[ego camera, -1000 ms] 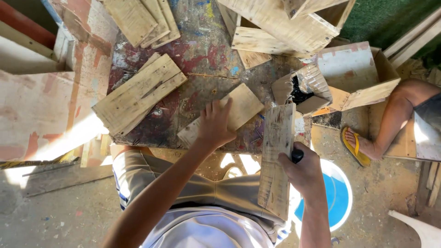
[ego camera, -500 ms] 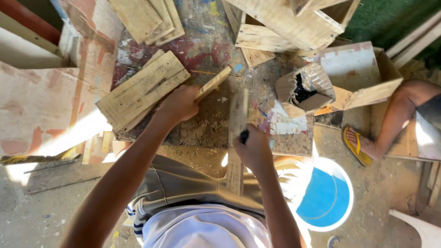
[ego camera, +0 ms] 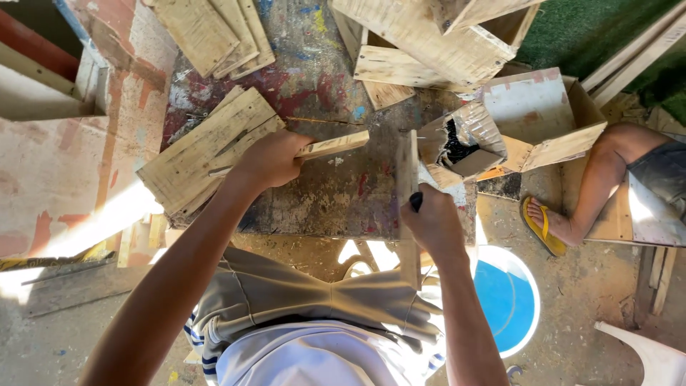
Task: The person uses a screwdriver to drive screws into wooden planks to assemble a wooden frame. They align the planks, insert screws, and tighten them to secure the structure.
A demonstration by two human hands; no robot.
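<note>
- Wooden slat (ego camera: 336, 146) clenched in left hand (ego camera: 268, 159), lifted at 10 o'clock.
- Upright plank (ego camera: 408, 171) and dark handle (ego camera: 416, 202) gripped by right hand (ego camera: 432, 223).
- Could tip sideways; edge-standing, single grip.

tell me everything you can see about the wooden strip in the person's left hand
The wooden strip is a thin, flat slat of pale, rough, unpainted wood. The left hand grips one end; the free end points right, tilted slightly up. It is held over the paint-stained workbench, beside a stack of similar boards. Whether it touches the bench is unclear.
</note>
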